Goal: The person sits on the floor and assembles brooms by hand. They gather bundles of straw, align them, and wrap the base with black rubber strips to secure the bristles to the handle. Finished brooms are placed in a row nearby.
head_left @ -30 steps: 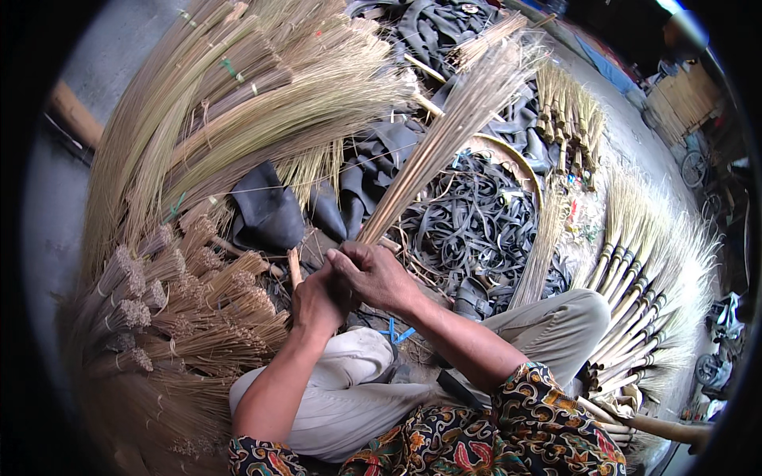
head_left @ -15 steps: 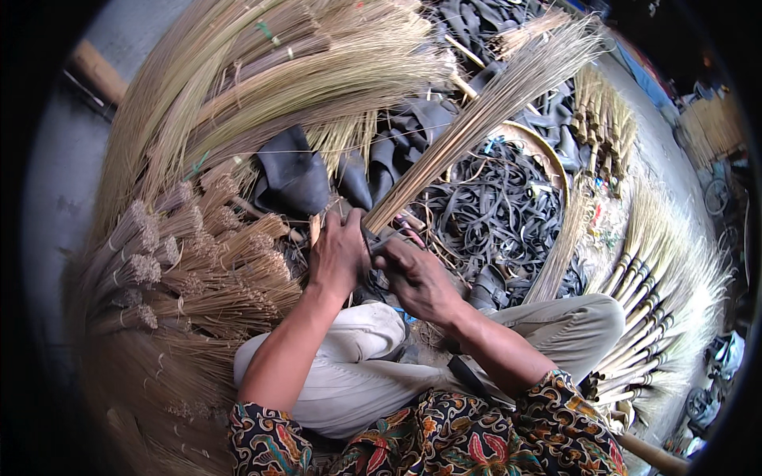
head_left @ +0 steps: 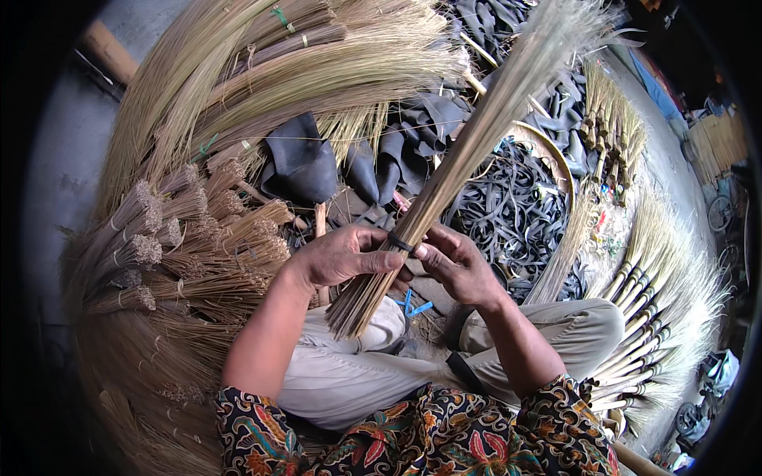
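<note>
To your left, bundles of cut sticks [head_left: 171, 238] lie stacked with their ends toward you. Long straw sheaves [head_left: 317, 63] fan across the far side. Black rubber strips [head_left: 508, 206] pile up in the middle, and finished brooms [head_left: 659, 317] line your right.

Broom-making workshop, stick bundles [head_left: 167, 254] heaped around, finished brooms [head_left: 659, 317], rubber strips [head_left: 516, 206] on floor
</note>
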Motion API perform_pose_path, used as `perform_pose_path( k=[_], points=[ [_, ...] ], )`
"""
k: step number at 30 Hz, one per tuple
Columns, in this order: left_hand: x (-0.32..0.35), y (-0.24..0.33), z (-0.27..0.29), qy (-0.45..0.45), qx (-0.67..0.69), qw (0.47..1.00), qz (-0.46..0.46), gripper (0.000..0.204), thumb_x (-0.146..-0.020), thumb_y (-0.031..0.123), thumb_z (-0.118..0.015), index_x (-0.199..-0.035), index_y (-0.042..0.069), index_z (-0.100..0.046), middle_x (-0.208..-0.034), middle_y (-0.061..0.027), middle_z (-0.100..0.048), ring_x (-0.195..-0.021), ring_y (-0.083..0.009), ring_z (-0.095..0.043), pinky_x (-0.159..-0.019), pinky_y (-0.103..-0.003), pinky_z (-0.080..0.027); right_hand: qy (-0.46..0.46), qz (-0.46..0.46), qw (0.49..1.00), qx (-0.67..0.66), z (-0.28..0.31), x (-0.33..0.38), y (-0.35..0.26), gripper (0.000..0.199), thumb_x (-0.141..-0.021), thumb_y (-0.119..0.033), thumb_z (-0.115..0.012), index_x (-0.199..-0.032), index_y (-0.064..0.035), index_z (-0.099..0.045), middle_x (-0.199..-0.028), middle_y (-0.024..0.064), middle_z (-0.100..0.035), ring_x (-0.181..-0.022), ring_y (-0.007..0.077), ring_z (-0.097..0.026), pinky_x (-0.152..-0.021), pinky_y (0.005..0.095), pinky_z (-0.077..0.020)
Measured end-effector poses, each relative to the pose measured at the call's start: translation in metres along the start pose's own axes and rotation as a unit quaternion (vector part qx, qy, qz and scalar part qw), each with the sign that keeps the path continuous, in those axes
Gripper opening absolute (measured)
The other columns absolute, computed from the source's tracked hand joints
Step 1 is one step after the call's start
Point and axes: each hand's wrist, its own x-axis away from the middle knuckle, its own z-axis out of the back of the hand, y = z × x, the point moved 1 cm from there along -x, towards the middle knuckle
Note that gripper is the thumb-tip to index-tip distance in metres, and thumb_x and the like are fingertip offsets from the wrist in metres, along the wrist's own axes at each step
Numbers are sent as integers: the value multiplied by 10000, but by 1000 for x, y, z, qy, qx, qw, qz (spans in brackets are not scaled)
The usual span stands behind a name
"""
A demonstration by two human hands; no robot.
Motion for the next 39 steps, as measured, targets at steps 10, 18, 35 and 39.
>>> perform_pose_path(
  k=[10,18,35,39],
  points=[
    [-10,0,-19,164,-242,956,-29,447,-859,189,-733,-1226,-18,-581,-955,-269,-714,-948,-465,-709,-806,-500,-555,-2,12,999,-39,-4,-13,14,391,-1079,-253,-603,-1365,13,-589,-1265,54,-678,-1124,98,-601,-969,294,-500],
    [-31,-21,-5,367,-472,798,-71,316,-891,251,-744,-1092,23,-659,-970,-257,-731,-977,-454,-704,-819,-515,-555,187,8,932,310,-32,-5,4,221,-1038,-213,-614,-1062,6,-603,-880,195,-704,-817,330,-709,-762,424,-531],
    [-15,-8,-18,294,-438,847,-61,434,-832,220,-786,-1166,-6,-627,-875,-63,-703,-792,-170,-690,-728,-329,-558,95,26,982,159,5,-2,-7,378,-1058,-246,-643,-1335,9,-612,-1080,34,-695,-1021,93,-611,-926,278,-500],
    [-16,-7,-23,65,-262,962,31,381,-836,201,-748,-1146,11,-633,-878,-185,-726,-804,-369,-732,-748,-446,-568,20,-28,999,-7,5,-2,-3,355,-1062,-239,-637,-1315,9,-619,-1089,18,-687,-993,89,-593,-911,272,-490]
  ],
)
